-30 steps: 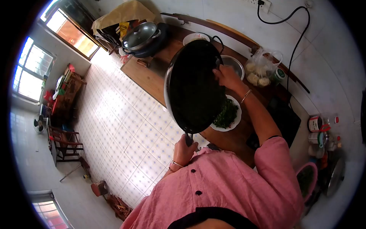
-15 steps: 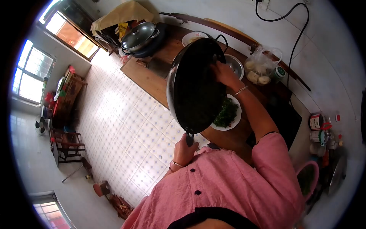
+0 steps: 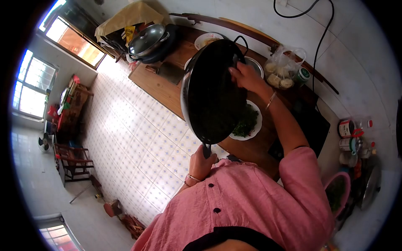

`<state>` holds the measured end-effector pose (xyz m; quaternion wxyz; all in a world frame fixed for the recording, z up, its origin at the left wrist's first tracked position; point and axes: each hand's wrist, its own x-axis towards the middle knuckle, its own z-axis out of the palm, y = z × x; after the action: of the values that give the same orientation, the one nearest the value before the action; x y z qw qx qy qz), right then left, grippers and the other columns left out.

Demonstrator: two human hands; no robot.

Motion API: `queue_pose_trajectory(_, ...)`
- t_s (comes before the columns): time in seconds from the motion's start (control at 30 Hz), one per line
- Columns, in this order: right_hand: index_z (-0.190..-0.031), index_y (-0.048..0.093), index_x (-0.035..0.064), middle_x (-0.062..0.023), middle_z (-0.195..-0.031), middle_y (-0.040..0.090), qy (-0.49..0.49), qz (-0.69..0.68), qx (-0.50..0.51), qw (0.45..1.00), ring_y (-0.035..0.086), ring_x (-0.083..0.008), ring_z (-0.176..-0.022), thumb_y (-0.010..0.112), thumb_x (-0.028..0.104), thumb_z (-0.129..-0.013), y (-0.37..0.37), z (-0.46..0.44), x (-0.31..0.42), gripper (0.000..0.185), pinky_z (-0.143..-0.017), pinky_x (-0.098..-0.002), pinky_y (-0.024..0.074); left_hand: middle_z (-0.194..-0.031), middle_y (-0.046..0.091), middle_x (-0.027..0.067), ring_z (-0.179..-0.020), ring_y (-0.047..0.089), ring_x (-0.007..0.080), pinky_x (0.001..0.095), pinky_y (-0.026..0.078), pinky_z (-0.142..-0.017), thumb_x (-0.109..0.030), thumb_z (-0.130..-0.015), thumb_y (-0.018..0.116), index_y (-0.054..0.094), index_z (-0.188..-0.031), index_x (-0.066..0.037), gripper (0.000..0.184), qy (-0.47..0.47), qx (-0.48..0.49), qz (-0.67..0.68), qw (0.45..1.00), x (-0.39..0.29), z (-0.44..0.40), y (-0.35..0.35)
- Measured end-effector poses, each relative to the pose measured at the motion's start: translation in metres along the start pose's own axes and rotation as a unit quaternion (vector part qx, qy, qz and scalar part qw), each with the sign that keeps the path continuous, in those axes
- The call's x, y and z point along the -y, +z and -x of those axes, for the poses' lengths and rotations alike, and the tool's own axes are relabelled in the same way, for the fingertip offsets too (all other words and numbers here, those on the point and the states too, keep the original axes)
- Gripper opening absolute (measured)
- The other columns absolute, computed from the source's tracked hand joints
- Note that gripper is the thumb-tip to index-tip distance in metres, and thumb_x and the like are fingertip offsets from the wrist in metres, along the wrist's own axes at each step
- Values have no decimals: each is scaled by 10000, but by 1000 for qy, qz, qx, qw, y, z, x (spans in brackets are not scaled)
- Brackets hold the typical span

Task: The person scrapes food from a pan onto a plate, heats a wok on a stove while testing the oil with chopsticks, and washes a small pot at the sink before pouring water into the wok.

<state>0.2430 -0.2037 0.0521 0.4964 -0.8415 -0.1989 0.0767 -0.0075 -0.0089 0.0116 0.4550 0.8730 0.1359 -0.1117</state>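
Note:
A black wok point(image 3: 211, 96) is tipped steeply on its side over the wooden counter. My left hand point(image 3: 201, 162) is closed around its handle at the near end. At the wok's right side, my right hand point(image 3: 250, 78) grips a dark cooking utensil point(image 3: 235, 60); its working end is lost in the black interior, so its exact kind cannot be made out. Just under the wok's right rim sits a white plate point(image 3: 256, 133) with chopped cooked greens point(image 3: 247, 121) on it. The wok covers part of that plate.
A lidded pot point(image 3: 146, 41) stands at the counter's far left, near a cleaver point(image 3: 171, 72). Behind the wok are a white dish point(image 3: 200, 40) and a metal bowl point(image 3: 256, 67). A plastic bag of pale food point(image 3: 281, 75) and a green jar point(image 3: 302, 76) lie along the wall.
The whole view has shifted slightly. My right hand and the utensil have drawn a little up and out of the wok, showing more of the utensil's handle. The wok stays tipped in my left hand.

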Motion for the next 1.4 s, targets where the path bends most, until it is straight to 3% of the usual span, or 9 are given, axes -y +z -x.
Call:
queue_pose_trajectory(0.1, -824, 479, 6, -71, -617, 553, -96, -36, -68, 992, 520, -162, -480, 503, 253, -911, -3, -23, 16, 263, -476, -300, 415, -738, 626, 203, -713, 617, 360, 401, 468, -629, -249, -717, 642, 552, -908, 37, 355, -6, -7, 2, 1000, -2, 0, 0)
queue_pose_trajectory(0.17, -839, 495, -14, -182, -650, 574, -192, 35, -155, 968, 564, -334, -533, 508, 248, -904, 1, -39, 15, 270, -524, -394, 445, -739, 626, 203, -715, 620, 354, 398, 469, -630, -247, -721, 642, 557, -907, 40, 352, 1, -12, -4, 1000, 1, 2, 2)
queue_pose_trajectory(0.27, -923, 518, -14, -241, -700, 571, -176, 93, -180, 963, 569, -402, -632, 503, 235, -896, 22, -51, -5, 251, -587, -442, 445, -743, 626, 205, -721, 621, 355, 396, 470, -630, -245, -725, 642, 556, -910, 41, 351, -8, -10, -1, 1000, 2, 2, 0)
queue_pose_trajectory(0.5, -1101, 507, -4, -251, -758, 595, -147, 108, -46, 982, 587, -411, -728, 481, 230, -895, 43, -14, -27, 313, -658, -452, 454, -750, 624, 211, -735, 616, 369, 403, 471, -642, -250, -725, 641, 554, -916, 41, 358, -6, -27, -4, 1000, 0, 3, -1)
queue_pose_trajectory(0.67, -992, 510, -19, -230, -764, 605, -31, 65, 80, 994, 613, -361, -678, 466, 243, -904, 27, 8, -20, 280, -634, -425, 465, -771, 623, 223, -751, 613, 376, 409, 471, -653, -252, -723, 643, 555, -920, 44, 367, -6, -21, -2, 1000, 3, 1, 1)
queue_pose_trajectory(0.8, -908, 499, -19, -202, -728, 605, -52, 77, 79, 993, 612, -330, -630, 465, 254, -912, 23, 15, -38, 275, -593, -403, 464, -781, 624, 228, -755, 612, 379, 410, 471, -655, -253, -718, 650, 555, -920, 46, 373, -8, -24, -13, 1000, 6, -1, 2)
queue_pose_trajectory(0.87, -866, 493, -11, -178, -683, 604, 59, 26, 83, 994, 601, -320, -600, 462, 253, -919, 13, 21, -26, 271, -567, -386, 458, -785, 624, 231, -760, 610, 384, 413, 470, -653, -253, -715, 656, 556, -913, 47, 373, -5, -26, -13, 1000, 6, -2, 1)
queue_pose_trajectory(1.17, -849, 487, -6, -176, -640, 590, -117, 48, -100, 987, 594, -344, -619, 485, 265, -915, 7, -17, -29, 279, -566, -409, 450, -771, 623, 227, -739, 617, 369, 406, 470, -639, -248, -720, 649, 559, -905, 41, 355, -12, -25, -16, 999, 7, -2, 3)
queue_pose_trajectory(1.4, -824, 485, -16, -183, -655, 595, -91, 155, 34, 983, 594, -363, -635, 481, 267, -915, 15, 8, -35, 298, -586, -424, 453, -759, 627, 208, -726, 620, 358, 398, 472, -639, -246, -726, 638, 563, -917, 32, 346, -6, -23, 7, 1000, 6, -1, -1)
